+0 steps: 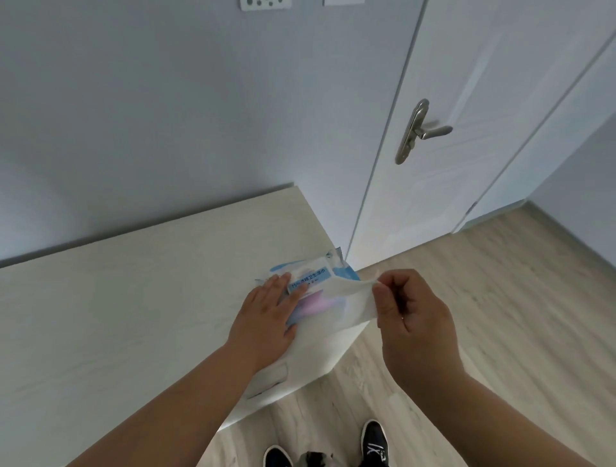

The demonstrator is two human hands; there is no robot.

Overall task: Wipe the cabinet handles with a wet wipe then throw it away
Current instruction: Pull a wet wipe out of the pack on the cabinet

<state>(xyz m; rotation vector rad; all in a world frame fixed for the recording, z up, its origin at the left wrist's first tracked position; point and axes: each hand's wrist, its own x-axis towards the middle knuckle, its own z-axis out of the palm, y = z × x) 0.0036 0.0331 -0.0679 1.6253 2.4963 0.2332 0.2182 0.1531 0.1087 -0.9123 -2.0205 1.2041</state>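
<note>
Lower centre of the frame: left hand (266, 311) pressed flat, fingers spread, on a blue-and-white wipe pack (310, 283) at the right corner of a pale cabinet top (133, 300). Right hand (410, 316) pinched shut on a wet wipe (346, 300), drawn taut out of the pack, long axis running left to right. Metal door handle (420, 130) upper right, lever pointing right.

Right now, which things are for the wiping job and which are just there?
For the job: white wet wipe, blue and white wipe packet, left hand, right hand.
Just there: silver metal door handle, black shoes, white wall socket.
</note>
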